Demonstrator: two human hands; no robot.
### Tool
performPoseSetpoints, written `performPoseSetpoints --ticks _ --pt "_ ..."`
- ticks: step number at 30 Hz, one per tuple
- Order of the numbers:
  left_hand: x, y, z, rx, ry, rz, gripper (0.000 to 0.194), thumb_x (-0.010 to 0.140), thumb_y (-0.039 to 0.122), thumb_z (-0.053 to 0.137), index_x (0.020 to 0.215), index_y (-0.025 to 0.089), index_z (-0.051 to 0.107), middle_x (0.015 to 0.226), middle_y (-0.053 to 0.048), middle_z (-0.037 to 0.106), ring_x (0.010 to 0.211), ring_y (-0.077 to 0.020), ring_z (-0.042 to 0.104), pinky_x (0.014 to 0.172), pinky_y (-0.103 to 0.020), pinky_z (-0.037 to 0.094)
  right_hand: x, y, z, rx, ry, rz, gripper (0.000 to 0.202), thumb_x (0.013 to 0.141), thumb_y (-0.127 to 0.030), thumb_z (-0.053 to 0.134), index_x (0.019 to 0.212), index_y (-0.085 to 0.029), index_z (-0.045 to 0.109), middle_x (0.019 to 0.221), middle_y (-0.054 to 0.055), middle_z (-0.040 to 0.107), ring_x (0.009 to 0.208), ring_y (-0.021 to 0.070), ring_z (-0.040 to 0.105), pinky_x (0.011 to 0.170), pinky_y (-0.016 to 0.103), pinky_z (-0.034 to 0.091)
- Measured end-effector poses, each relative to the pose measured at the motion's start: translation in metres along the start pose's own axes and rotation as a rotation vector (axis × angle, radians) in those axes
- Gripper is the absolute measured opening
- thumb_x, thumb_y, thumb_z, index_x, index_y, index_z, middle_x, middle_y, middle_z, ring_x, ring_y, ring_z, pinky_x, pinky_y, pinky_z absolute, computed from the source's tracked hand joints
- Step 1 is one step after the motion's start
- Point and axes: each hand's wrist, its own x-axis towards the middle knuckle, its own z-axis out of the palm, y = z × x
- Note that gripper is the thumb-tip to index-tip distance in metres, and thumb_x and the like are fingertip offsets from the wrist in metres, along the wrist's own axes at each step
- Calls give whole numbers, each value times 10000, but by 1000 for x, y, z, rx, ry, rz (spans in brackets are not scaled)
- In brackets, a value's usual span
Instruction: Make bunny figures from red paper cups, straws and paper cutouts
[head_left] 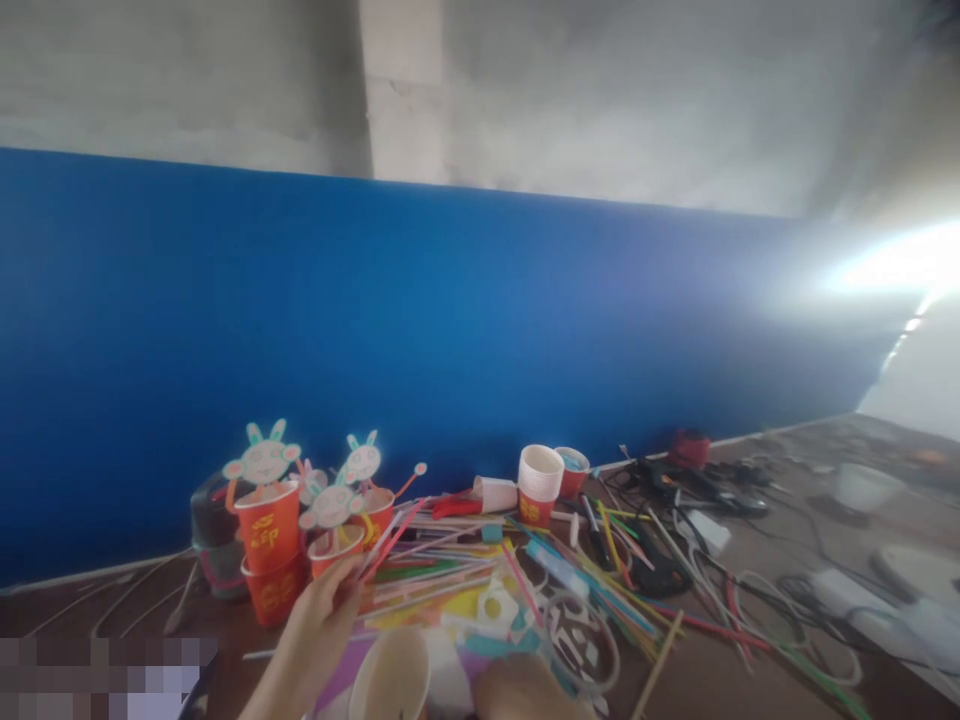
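Observation:
My left hand (322, 605) reaches in from the bottom, its fingers closed around pink strips (397, 530) that slant up and to the right. Just beyond it stand orange paper cups, one of them stacked on another (268, 530), with white rabbit-faced paper cutouts (330, 505) rising from them. At the bottom edge my right hand (525, 688) shows only as a blurred part, its fingers hidden. Between the two hands is an open paper cup (391, 672), seen from above; whether the right hand touches it I cannot tell.
Colored sticks and straws (427, 580) lie across the table with paper scraps. A stack of paper cups (538, 485) stands farther back, beside a cup lying on its side (495, 493). Cables and black tools (660, 560) spread rightward. A blue partition (450, 330) closes off the back.

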Motion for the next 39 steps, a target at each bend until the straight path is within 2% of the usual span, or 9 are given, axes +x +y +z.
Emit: performPoseSetpoints --ticks 4,7,10,12,15,20,26,30,39 --pt "4 1 -6 -18 61 -17 337 692 403 624 889 152 729 840 -61 748 795 -269 678 704 -280 510 27 -4 -27 -263 130 -54 239 789 -161 505 883 -162 725 876 135 726 838 253 668 742 297 469" --pt "5 4 -10 -17 67 -18 323 695 407 619 874 163 732 815 -49 750 805 -266 682 708 -279 514 65 -4 -39 -404 140 -32 398 770 -49 463 1117 -74 657 1052 189 693 1013 274 635 870 334 461" --pt "4 6 -12 18 79 -8 338 724 423 570 885 172 729 814 -39 750 786 -249 679 673 -266 514 97 4 -35 -433 133 -69 556 763 -42 468 1317 -66 516 1341 210 531 1250 293 478 983 384 407" --pt "4 7 -12 30 80 4 347 744 420 529 892 173 724 795 -34 743 766 -238 674 639 -252 508 108 11 -27 -447 131 -98 581 797 -44 425 1376 -71 449 1419 199 452 1313 278 404 1043 400 351" --pt "4 8 -13 31 90 10 355 744 403 503 894 164 718 797 -43 732 770 -239 669 639 -256 504 111 15 -19 -462 119 -139 530 824 -54 390 1345 -64 484 1402 189 475 1301 267 412 1074 408 304" --pt "5 9 -15 4 143 -30 356 706 406 525 875 156 714 914 -79 736 873 -271 670 744 -294 507 99 -2 -29 -481 148 -157 335 817 -93 436 1062 -108 664 1234 189 591 1158 309 510 1007 462 329" --pt "3 7 -12 23 64 -26 376 756 393 501 944 129 694 851 -77 718 826 -254 657 740 -293 489 96 -33 -30 -498 87 -197 253 861 -142 468 921 -155 714 985 129 684 1006 251 589 900 356 398" --pt "1 11 -10 53 30 -21 339 769 366 478 895 128 684 774 -56 685 743 -227 632 683 -271 471 112 -38 -17 -549 12 -222 244 766 -41 518 852 -107 737 879 163 701 938 276 620 832 361 431" --pt "0 16 -8 35 -17 -4 292 794 352 452 804 146 659 725 -39 665 683 -203 604 633 -250 440 134 -32 -12 -585 21 -295 292 766 -90 509 974 -46 709 1047 224 666 1008 315 588 890 404 408"
